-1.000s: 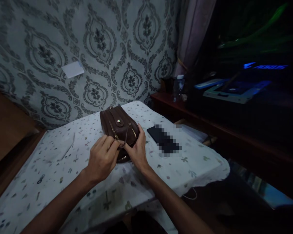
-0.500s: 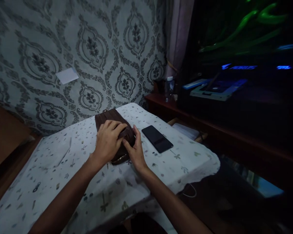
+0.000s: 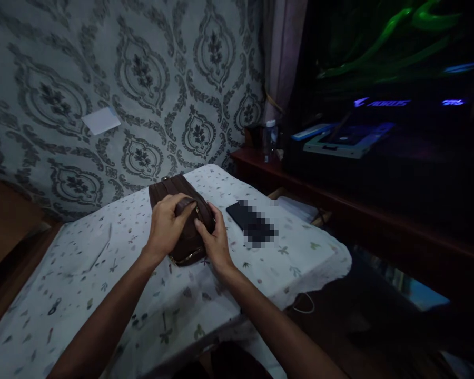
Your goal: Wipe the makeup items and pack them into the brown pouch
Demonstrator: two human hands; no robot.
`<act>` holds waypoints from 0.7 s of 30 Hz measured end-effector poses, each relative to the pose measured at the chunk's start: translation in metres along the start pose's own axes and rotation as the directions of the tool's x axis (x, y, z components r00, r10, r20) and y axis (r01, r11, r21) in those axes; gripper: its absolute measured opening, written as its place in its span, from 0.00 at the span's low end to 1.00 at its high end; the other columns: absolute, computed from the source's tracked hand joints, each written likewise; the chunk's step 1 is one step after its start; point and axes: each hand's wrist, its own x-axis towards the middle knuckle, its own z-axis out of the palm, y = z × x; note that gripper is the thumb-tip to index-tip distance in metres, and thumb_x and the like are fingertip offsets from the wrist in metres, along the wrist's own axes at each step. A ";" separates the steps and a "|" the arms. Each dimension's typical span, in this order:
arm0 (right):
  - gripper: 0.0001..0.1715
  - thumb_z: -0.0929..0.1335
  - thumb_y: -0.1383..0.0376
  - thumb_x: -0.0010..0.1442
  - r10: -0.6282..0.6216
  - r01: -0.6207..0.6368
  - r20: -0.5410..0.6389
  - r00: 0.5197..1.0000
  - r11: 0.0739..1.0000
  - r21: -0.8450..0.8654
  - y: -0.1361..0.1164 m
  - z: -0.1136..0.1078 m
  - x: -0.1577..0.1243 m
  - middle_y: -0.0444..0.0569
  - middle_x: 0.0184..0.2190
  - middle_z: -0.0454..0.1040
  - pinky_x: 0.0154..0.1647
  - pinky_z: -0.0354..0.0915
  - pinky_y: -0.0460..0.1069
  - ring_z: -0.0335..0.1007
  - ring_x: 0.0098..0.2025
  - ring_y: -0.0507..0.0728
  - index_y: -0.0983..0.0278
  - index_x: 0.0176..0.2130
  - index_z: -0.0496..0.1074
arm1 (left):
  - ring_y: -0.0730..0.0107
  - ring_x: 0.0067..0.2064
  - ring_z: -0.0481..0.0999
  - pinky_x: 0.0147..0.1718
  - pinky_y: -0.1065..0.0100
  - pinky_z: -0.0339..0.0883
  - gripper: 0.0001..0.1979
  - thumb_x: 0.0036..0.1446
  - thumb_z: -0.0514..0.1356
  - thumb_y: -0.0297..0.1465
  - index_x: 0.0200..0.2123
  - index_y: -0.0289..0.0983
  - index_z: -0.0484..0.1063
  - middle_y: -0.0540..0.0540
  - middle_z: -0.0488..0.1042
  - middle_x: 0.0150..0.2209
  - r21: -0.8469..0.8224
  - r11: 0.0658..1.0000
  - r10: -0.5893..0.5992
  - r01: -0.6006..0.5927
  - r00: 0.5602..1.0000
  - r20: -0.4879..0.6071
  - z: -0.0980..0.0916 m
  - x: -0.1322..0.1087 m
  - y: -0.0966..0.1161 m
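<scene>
A dark brown leather-looking bag [image 3: 187, 238] with brass-coloured zips lies on the patterned white tablecloth [image 3: 138, 295]. My left hand [image 3: 163, 226] closes around its upper left part, with the fingers curled over a raised brown fold or strap. On the other side my right hand [image 3: 216, 238] grips the bag's right edge, its thumb near a zip opening and its fingers along the outer side. A further zip runs across the end closest to me. The bag's inside is not visible.
Right of the bag lies a black phone [image 3: 249, 223], partly pixelated. A capped bottle [image 3: 270, 141] stands on a dark red desk [image 3: 256, 162] beyond the table, beside a lit dark screen [image 3: 383, 58]. An open drawer [image 3: 300, 208] sits below. White paper [image 3: 101, 121] is on the patterned wall.
My left hand has drawn the brown fold a little back to the left, so more of the zip edge between my hands shows. The view has shifted slightly.
</scene>
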 end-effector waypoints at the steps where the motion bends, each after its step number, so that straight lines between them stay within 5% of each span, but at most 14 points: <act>1: 0.33 0.69 0.55 0.59 0.002 -0.002 -0.003 1.000 1.000 0.006 0.000 0.000 0.000 0.53 0.61 0.65 0.69 0.53 0.60 0.58 0.65 0.61 0.60 0.61 0.62 | 0.65 0.35 0.74 0.37 0.65 0.65 0.06 0.61 0.60 0.31 0.32 0.39 0.75 0.49 0.78 0.31 -0.001 1.000 0.008 -0.008 1.000 -0.010 0.002 -0.001 0.000; 11: 0.38 0.68 0.50 0.59 0.030 -0.031 -0.033 0.999 0.999 -0.031 0.002 0.001 -0.003 0.57 0.62 0.63 0.69 0.52 0.61 0.56 0.66 0.62 0.63 0.62 0.59 | 0.59 0.42 0.75 0.45 0.56 0.62 0.08 0.63 0.56 0.26 0.39 0.38 0.76 0.45 0.81 0.36 0.173 0.929 0.331 -0.326 0.944 0.001 0.011 -0.027 0.004; 18: 0.40 0.67 0.61 0.54 0.033 -0.034 0.024 0.999 0.999 0.027 0.002 -0.003 -0.004 0.57 0.65 0.60 0.70 0.50 0.60 0.54 0.67 0.63 0.65 0.64 0.58 | 0.60 0.42 0.76 0.44 0.56 0.61 0.11 0.62 0.54 0.24 0.41 0.36 0.76 0.44 0.81 0.37 0.082 0.905 0.413 -0.416 0.909 0.054 0.014 -0.045 0.000; 21: 0.45 0.69 0.60 0.53 0.050 -0.061 0.135 0.990 0.995 0.078 -0.002 -0.011 -0.004 0.57 0.68 0.55 0.71 0.47 0.59 0.49 0.70 0.62 0.66 0.66 0.54 | 0.61 0.42 0.76 0.44 0.57 0.62 0.10 0.63 0.55 0.25 0.42 0.37 0.76 0.44 0.81 0.37 0.029 0.915 0.402 -0.403 0.915 0.043 0.014 -0.049 -0.003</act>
